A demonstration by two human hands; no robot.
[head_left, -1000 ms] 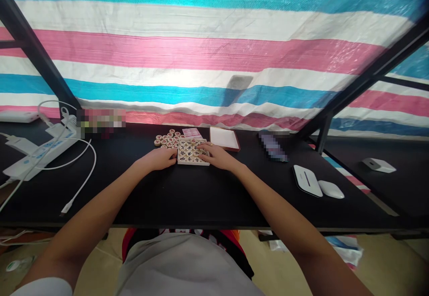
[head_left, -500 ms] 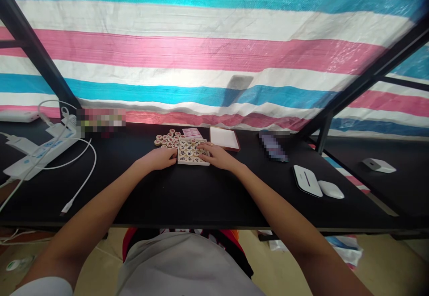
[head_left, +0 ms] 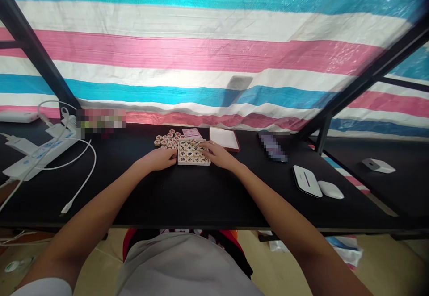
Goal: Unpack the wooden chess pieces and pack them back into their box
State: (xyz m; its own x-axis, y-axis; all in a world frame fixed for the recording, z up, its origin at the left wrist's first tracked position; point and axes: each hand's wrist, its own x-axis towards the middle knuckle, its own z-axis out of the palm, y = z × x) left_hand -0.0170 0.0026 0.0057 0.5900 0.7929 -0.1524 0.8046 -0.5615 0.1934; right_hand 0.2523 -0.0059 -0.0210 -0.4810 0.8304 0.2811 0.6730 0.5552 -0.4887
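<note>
A shallow white box (head_left: 193, 163) stands on the black table, filled with round xiangqi pieces (head_left: 189, 153) bearing dark characters. My left hand (head_left: 163, 158) is closed at the box's left wall, its fingertips curled against the edge. Across from it, my right hand (head_left: 217, 154) has its fingers apart and rests them over the pieces at the box's right side, covering some of them. Behind and left of the box lies a loose group of xiangqi pieces (head_left: 169, 140) with red characters.
A pink printed paper (head_left: 191, 133) and the box lid (head_left: 224, 139) lie behind the box. To the right are a blurred phone (head_left: 273, 145), a white flat device (head_left: 307, 181) and a white mouse-shaped case (head_left: 331, 189). A power strip (head_left: 40, 151) with white cables occupies the left.
My right hand has slid slightly to the right over the box, uncovering more of the pieces. My left hand stays at the left wall.
</note>
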